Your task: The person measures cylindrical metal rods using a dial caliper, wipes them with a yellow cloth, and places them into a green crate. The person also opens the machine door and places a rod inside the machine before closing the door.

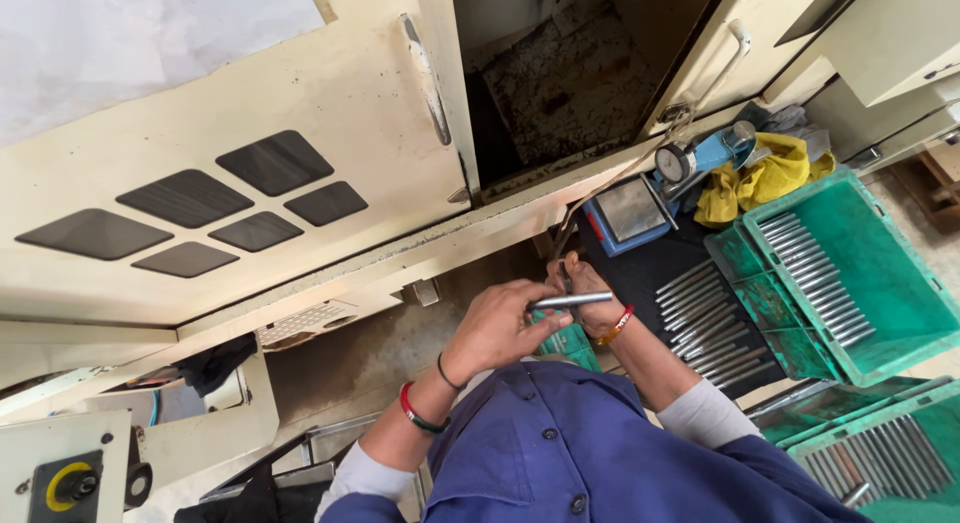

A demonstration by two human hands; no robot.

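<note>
Centre of frame: left hand [497,328] gripping metal rod [572,301] at one end; right hand [585,288] pinching a small tool. Probably stiff, heavy, slick; best held mid-length.

Left hand [497,328] and right hand [585,288] hold steel rod [572,300]; green crate [905,283] nearby.

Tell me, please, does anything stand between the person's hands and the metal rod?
Nothing visible does. The left hand already grips the metal rod at one end, and the right hand touches it from behind. No other object lies between them.
</note>
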